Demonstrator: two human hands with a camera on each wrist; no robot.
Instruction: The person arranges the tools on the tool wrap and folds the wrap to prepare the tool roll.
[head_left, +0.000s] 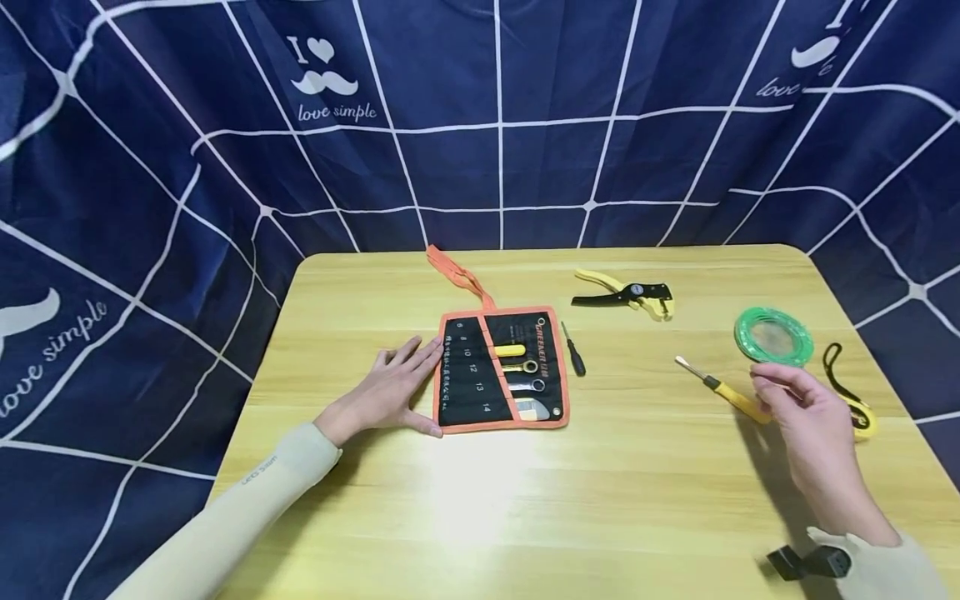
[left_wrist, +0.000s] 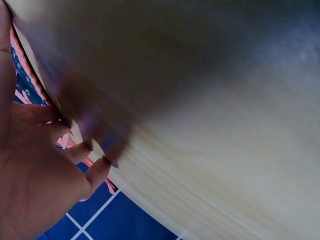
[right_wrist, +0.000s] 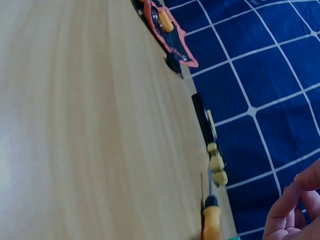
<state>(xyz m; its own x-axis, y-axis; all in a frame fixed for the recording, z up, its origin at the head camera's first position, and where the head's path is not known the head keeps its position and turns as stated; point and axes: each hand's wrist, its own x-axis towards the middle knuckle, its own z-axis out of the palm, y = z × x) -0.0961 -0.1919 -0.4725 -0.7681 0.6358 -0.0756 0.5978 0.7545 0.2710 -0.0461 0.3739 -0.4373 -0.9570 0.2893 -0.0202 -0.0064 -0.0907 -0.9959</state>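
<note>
Two bare hands at a wooden table, a tool roll lying open between them.

From the head view, the left hand (head_left: pixel 390 385) lies flat with straight fingers against the left edge of the tool roll (head_left: pixel 501 369), whose pockets read 6, 8, 10, 12, 13, 14; the right hand (head_left: pixel 806 417) hovers loosely curled, holding nothing, just beside the yellow screwdriver (head_left: pixel 723 390). The backdrop reads "love simple". The left wrist view is blurred: fingers (left_wrist: pixel 95 170) touch the table (left_wrist: pixel 210 125). The right wrist view shows the screwdriver lying on the table near relaxed fingertips (right_wrist: pixel 295 200).
</note>
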